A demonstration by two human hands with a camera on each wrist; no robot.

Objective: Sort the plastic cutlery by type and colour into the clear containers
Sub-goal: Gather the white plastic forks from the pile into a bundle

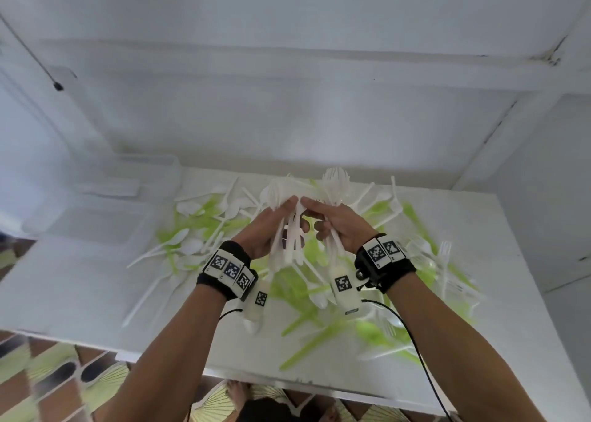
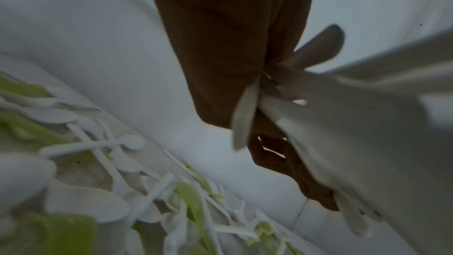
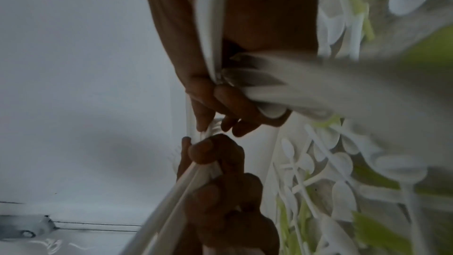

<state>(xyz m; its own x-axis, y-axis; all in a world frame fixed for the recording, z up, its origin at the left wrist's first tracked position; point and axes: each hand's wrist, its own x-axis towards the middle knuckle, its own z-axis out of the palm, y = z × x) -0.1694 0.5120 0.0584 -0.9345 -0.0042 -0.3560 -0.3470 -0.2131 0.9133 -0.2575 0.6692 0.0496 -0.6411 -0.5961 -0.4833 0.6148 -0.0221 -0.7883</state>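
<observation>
Above a white table [image 1: 80,293], the left hand [image 1: 265,230] grips a bunch of white spoons [image 1: 281,194] while the right hand [image 1: 342,226], fingertips touching the left's, clutches a bunch of white forks [image 1: 335,182]. Below both hands sprawls a heap of white and green cutlery [image 1: 303,293]. Clear containers [image 1: 105,198] stand left of the left hand.

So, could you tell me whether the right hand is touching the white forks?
Touching. In the head view the right hand grips the white forks; the right wrist view shows its fingers curled round their handles.
</observation>
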